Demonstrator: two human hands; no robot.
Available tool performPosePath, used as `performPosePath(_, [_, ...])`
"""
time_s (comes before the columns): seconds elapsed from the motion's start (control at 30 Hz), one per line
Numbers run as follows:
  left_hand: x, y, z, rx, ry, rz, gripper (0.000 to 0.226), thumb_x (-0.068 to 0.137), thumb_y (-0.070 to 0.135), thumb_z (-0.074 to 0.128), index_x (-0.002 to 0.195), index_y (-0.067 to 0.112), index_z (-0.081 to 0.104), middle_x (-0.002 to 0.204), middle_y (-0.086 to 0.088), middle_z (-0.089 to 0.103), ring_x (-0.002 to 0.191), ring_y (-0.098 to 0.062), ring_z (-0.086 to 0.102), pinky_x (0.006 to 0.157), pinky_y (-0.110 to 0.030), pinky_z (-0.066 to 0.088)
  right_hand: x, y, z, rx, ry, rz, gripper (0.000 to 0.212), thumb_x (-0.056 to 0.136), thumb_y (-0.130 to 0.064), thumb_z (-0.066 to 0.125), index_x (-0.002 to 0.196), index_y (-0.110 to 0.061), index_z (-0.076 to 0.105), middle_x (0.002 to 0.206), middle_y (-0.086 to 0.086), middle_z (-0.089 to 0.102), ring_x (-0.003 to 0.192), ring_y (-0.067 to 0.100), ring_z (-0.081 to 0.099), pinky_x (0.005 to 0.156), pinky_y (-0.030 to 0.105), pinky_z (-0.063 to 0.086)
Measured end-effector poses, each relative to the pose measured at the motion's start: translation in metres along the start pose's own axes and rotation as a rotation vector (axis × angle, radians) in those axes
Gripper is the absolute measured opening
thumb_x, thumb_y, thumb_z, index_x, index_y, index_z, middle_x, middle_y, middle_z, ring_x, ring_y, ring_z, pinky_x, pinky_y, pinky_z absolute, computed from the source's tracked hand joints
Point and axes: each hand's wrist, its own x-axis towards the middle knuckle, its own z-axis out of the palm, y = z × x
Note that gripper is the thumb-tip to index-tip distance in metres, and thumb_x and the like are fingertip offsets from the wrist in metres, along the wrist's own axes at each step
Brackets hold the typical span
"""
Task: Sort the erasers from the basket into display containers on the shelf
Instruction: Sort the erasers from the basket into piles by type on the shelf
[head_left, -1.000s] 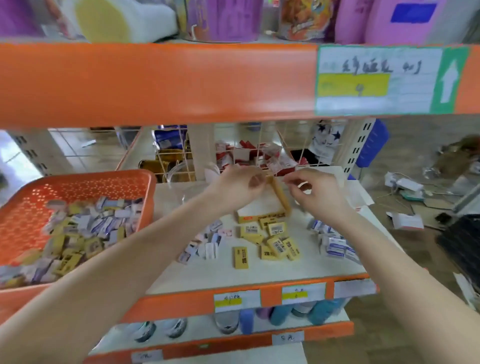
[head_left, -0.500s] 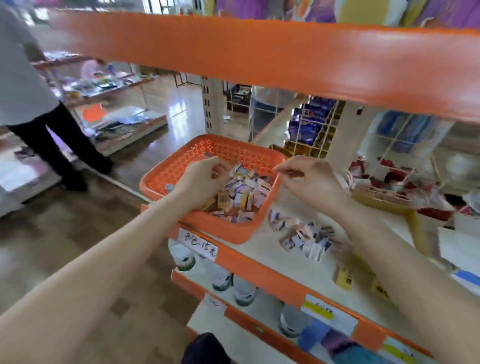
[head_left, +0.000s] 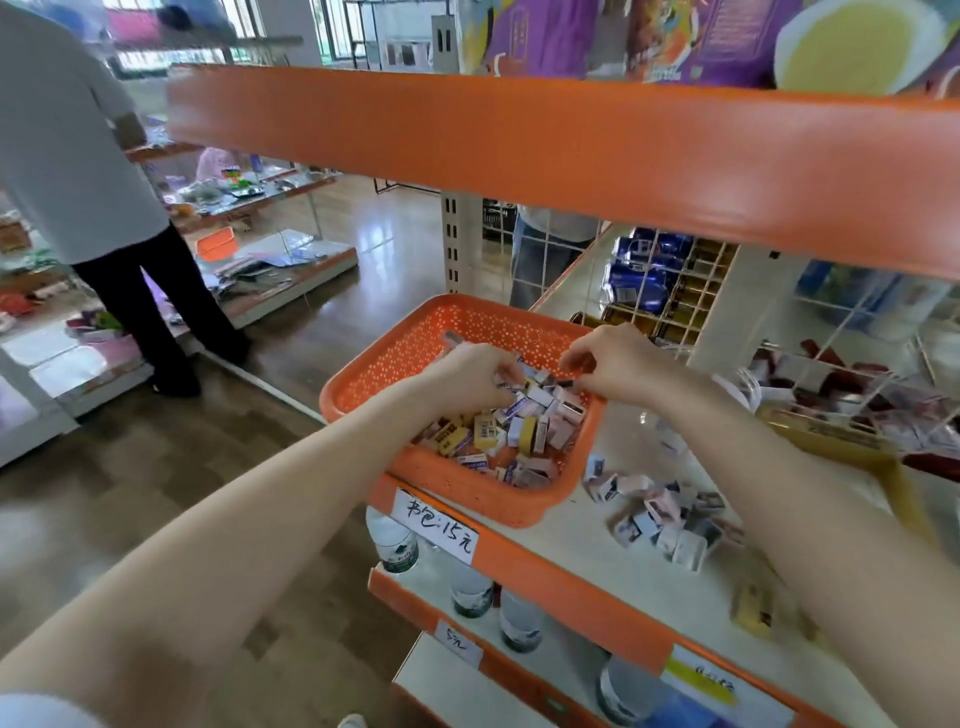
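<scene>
With left hand (head_left: 475, 376) curled among erasers (head_left: 488, 434) in basket (head_left: 395, 358), right hand (head_left: 618, 366) pinched above, could not tell holds; judged light, stiff: pinch across sides.

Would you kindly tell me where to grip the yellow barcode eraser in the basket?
Probably pinch the yellow eraser across its narrow width, coming straight down from above. It lies nearly flat, barcode up, on top of the pile in the basket, and other erasers are packed round it, so no sideways approach looks open.
</scene>
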Motion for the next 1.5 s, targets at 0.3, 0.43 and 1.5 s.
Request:
performPosePath(0.3, [0.045, -0.003, 0.018, 0.173, -0.153, 0.066, 0.048, 0.082, 0.035, 0.068, 0.127, 0.021, 0.057, 0.126, 0.004, 0.060, 0.114, -0.015, 0.055, 0.097, -0.034, 0.045, 0.040, -0.013, 0.010, -0.488, -0.363, 0.129, 0.035, 0.080, -0.035, 0.069, 0.108, -0.016, 0.060, 0.083, 0.000, 0.052, 0.084, 0.019, 0.051, 0.082, 0.032, 0.043])
performPosePath(0.43, [0.051, -0.004, 0.021, 0.211, -0.112, 0.060, 0.037, 0.079, 0.036, 0.070, 0.114, 0.025, 0.064, 0.114, 0.005, 0.063, 0.103, -0.015, 0.057, 0.088, -0.037, 0.051, 0.048, -0.012, 0.012, -0.564, -0.440, 0.137, 0.047, 0.078, -0.043, 0.068, 0.119, -0.023, 0.057, 0.101, -0.001, 0.058, 0.097, 0.020, 0.053, 0.093, 0.037, 0.035])
performPosePath(1.5, [0.039, -0.024, 0.003, -0.265, 0.197, -0.028, 0.030, 0.081, 0.016, 0.066, 0.110, 0.019, 0.060, 0.098, 0.006, 0.058, 0.085, -0.009, 0.055, 0.059, -0.012, 0.037, 0.038, -0.010, 0.018, -0.316, -0.369, -0.029, 0.047, 0.078, -0.047, 0.068, 0.123, -0.046, 0.053, 0.111, -0.009, 0.061, 0.094, 0.013, 0.060, 0.079, 0.027, 0.050])
